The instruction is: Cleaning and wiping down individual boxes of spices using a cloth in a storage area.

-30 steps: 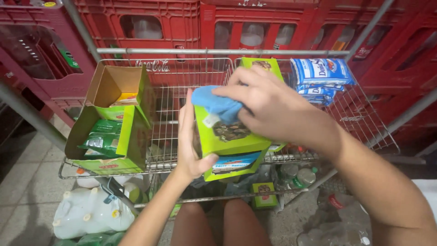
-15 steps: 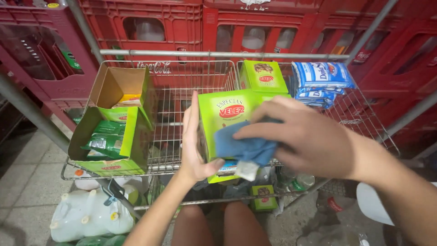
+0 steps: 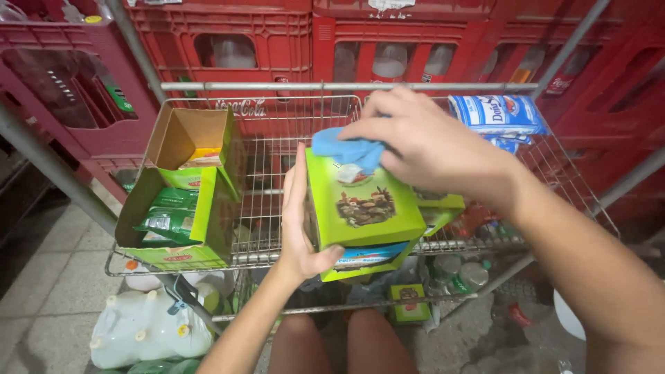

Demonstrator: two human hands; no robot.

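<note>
Currently, a green carton is held upright above the wire shelf, clamped along its left edge by the left hand so that its printed face is presented squarely. A blue cloth is bunched under the right hand and pressed against the carton's top edge — the left-hand grip serving as the brace. An opened green display box of packets stands on the shelf, well apart to the left.

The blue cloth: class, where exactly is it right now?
In the head view, the blue cloth sits centre frame, pressed under the right hand against the top of the green box, which the left hand steadies.
</note>
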